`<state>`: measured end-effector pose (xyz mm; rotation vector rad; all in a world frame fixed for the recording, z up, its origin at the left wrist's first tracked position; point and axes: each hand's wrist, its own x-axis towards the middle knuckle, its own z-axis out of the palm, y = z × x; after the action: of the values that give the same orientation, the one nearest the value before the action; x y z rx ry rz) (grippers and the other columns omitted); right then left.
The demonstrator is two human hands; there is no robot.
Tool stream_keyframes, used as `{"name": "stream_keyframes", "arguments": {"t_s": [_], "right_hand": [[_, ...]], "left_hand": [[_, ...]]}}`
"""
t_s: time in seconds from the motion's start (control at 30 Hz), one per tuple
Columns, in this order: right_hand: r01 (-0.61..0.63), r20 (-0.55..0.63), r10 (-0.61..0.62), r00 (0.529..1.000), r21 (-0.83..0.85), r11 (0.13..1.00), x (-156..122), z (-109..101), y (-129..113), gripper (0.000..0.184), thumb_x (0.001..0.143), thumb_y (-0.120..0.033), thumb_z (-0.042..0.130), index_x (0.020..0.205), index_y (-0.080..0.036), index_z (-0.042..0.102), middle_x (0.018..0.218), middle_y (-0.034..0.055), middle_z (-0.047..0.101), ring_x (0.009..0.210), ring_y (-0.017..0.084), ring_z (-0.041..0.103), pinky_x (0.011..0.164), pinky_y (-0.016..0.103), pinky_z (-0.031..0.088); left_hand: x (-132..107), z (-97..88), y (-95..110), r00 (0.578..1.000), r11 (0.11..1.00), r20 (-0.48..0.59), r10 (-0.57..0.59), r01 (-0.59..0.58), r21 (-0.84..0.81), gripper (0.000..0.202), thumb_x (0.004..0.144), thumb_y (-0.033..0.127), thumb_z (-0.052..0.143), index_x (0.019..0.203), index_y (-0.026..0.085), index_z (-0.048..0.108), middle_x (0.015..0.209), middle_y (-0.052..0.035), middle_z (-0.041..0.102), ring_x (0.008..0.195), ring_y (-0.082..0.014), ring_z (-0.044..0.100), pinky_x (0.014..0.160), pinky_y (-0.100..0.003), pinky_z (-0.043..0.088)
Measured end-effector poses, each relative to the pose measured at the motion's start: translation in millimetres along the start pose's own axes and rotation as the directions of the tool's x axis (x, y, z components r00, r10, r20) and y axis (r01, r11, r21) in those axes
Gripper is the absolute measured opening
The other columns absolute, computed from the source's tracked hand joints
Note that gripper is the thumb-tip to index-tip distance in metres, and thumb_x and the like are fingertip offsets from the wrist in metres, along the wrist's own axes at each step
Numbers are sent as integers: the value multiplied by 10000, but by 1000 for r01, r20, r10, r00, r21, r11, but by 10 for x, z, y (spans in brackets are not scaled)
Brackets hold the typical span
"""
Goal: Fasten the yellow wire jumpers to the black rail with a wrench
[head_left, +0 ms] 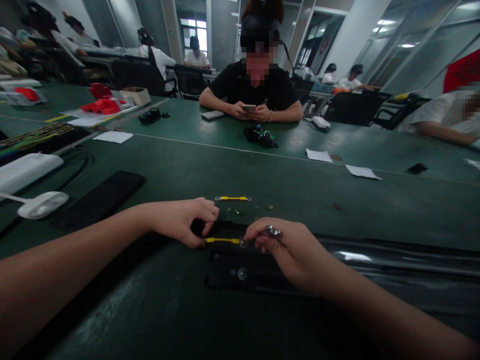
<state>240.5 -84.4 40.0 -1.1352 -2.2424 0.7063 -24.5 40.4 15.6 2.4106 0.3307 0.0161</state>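
A short yellow wire with ring terminals (pixel 224 240) lies across a long black metal piece. My left hand (pixel 183 220) is closed, thumb and finger pinching the wire's left end. At its right end, my right hand (pixel 287 247) has its index fingertip by the ring terminal over a round stud or screw. Tucked in that closed hand is a shiny metal tool (pixel 273 231); its kind is mostly hidden. Nearer me, the black panel (pixel 221 280) shows a second round metal fastener (pixel 242 274). Beyond my hands lies another yellow wire with ring terminals (pixel 233 198).
A small brass nut (pixel 270 207) and tiny loose parts lie past my hands. Glossy black lengths (pixel 375 260) extend to the right. A black flat slab (pixel 105 195) and a white lamp-like device (pixel 43 205) are at left. A person (pixel 251 85) sits opposite, holding a phone.
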Motion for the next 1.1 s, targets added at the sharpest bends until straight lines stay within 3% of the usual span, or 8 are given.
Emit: {"name": "stream_keyframes", "arguments": {"t_s": [0.2,0.43,0.7,0.83,0.97,1.1], "right_hand": [[5,8,-5,1000,10,1000,-24,14,43,105,956,-110,568,939,-171,652,858,15,687,762,136,636,705,260,483],[24,8,-24,1000,-43,999,-23,1,1,221,1010,-118,450,1026,-168,665,935,43,722,824,151,657,728,269,488],[51,23,-51,998,-4,999,-10,1,41,108,958,-101,574,943,-156,665,885,24,702,795,138,656,729,251,484],[31,31,-30,999,-30,999,10,-2,36,130,1006,-171,544,980,-157,670,886,30,697,804,149,650,748,272,487],[11,36,-8,999,-69,998,28,14,24,124,1007,-175,535,1008,-152,657,1018,70,692,936,176,644,860,312,496],[1,22,2,1000,-107,994,17,20,26,159,991,-112,489,1011,-152,642,965,65,662,860,165,617,789,301,494]], "left_hand": [[-4,-3,0,1000,1000,-2,8,-8,1,179,761,143,798,763,186,624,899,39,636,970,-184,573,970,-341,352],[3,3,7,1000,1000,-2,11,-11,8,177,770,149,793,768,193,621,896,34,642,971,-190,574,980,-339,353],[4,-6,-2,1000,1000,1,19,-19,0,182,767,142,792,768,193,617,891,35,634,961,-187,572,965,-339,358],[9,-7,-7,1000,1000,5,16,-16,3,178,774,146,790,775,192,618,903,36,635,967,-185,572,969,-342,352],[7,-5,3,1000,1000,5,22,-22,0,174,775,154,790,773,192,620,899,36,641,967,-188,575,973,-345,355],[-4,-4,10,1000,1000,0,17,-17,0,149,784,158,774,782,197,630,904,29,652,971,-194,577,980,-347,363]]}}
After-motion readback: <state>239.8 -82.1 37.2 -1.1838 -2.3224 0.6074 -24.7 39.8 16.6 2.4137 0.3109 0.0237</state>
